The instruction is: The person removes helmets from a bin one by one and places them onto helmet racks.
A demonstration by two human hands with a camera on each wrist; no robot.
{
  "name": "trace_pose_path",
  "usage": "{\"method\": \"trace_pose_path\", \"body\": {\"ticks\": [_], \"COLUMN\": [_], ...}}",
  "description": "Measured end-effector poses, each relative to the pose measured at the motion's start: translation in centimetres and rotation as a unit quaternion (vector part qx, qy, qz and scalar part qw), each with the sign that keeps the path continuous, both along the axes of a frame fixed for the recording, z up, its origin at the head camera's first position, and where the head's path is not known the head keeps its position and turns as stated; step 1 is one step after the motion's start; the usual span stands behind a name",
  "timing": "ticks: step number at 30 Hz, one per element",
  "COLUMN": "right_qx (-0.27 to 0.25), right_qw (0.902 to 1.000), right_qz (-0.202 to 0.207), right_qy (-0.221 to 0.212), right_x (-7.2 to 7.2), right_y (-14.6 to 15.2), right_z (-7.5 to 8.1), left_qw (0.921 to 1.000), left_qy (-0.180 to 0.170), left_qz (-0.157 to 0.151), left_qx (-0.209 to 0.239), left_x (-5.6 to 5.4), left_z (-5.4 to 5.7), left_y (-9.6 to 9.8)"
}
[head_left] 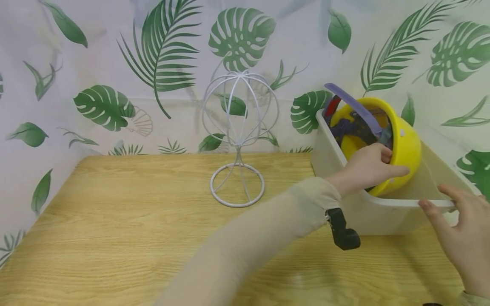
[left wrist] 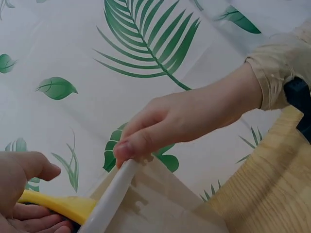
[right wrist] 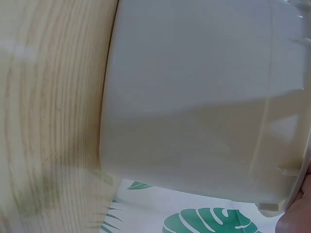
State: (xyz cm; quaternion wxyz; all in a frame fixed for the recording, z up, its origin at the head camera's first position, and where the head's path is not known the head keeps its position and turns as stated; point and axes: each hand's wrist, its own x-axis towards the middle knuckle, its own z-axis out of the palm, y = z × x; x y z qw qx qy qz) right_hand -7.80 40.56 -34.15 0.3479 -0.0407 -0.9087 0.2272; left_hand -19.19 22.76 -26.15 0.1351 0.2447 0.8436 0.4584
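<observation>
A yellow hard hat point(head_left: 408, 142) leans tilted inside a white plastic bin point(head_left: 367, 212), its hollow side facing left, with dark straps inside. My left hand point(head_left: 369, 165) reaches to its near rim, fingers on the hollow side and thumb stretched over the outside. In the left wrist view, the thumb of that left hand point(left wrist: 19, 177) stands apart from the yellow rim point(left wrist: 73, 206). My right hand point(head_left: 465, 229) pinches the bin's near right rim between thumb and fingers; in the left wrist view, that right hand point(left wrist: 180, 119) holds the rim from above.
A white wire stand point(head_left: 239, 144) with a round cage top and ring base stands at the table's back. A purple curved strip point(head_left: 356, 106) sticks up from the hard hat, beside a red piece point(head_left: 332, 105). Leaf-printed cloth point(head_left: 172, 127) hangs behind the wooden table point(head_left: 126, 238).
</observation>
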Motion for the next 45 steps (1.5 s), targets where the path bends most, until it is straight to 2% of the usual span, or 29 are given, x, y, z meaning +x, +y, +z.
{"method": "trace_pose_path", "body": {"ticks": [3, 8, 12, 19, 21, 24, 29, 33, 37, 39, 42, 43, 45], "right_qx": [0.012, 0.013, 0.013, 0.006, 0.003, 0.003, -0.003, 0.0, -0.001, -0.001, -0.001, -0.001, -0.002], "right_qw": [0.9999, 0.9998, 0.9999, 0.9999, 0.9999, 1.0, 0.9996, 0.9998, 0.9998, 0.9999, 1.0, 0.9999, 0.9999], "right_qz": [-0.004, -0.005, -0.002, 0.006, 0.005, 0.007, 0.026, 0.013, 0.011, 0.011, 0.008, 0.007, 0.005], "right_qy": [-0.008, -0.011, -0.009, -0.011, -0.01, -0.002, 0.014, 0.016, 0.015, 0.008, -0.004, -0.008, -0.011], "right_x": [0.1, 0.1, 0.1, -0.1, -0.1, -0.1, -0.1, -0.4, -1.0, -1.4, -2.1, -2.3, -2.7], "right_y": [0.2, 0.3, 0.5, 0.8, 0.9, 1.0, 0.8, 1.0, 1.2, 1.3, 1.5, 1.5, 1.6], "right_z": [-0.2, -0.3, -0.3, -0.4, -0.5, -0.6, -0.8, -0.5, -0.4, -0.5, -0.5, -0.6, -0.6], "left_qw": [0.9997, 0.9954, 0.9931, 0.9786, 0.9787, 0.9789, 0.9787, 0.9817, 0.9819, 0.9826, 0.9878, 0.9895, 0.9919], "left_qy": [0.015, 0.074, 0.068, 0.11, 0.109, 0.114, 0.141, 0.145, 0.142, 0.133, 0.108, 0.093, 0.037], "left_qz": [0.015, 0.045, 0.048, 0.07, 0.064, 0.068, 0.069, 0.064, 0.086, 0.101, 0.104, 0.108, 0.116], "left_qx": [-0.014, -0.041, -0.083, -0.159, -0.162, -0.156, -0.132, -0.105, -0.092, -0.082, -0.044, -0.027, 0.034], "left_x": [0.3, 0.4, 0.3, -0.2, -0.1, -0.1, -0.7, -1.6, -2.5, -3.1, -4.2, -4.6, -5.2], "left_z": [-0.1, 0.1, 0.0, -0.6, -0.7, -1.0, -1.3, -1.0, -0.6, -0.3, -0.2, -0.1, -0.1], "left_y": [0.7, 1.6, 2.4, 3.4, 3.5, 3.6, 2.8, 2.4, 1.9, 1.4, 0.5, 0.2, -0.3]}}
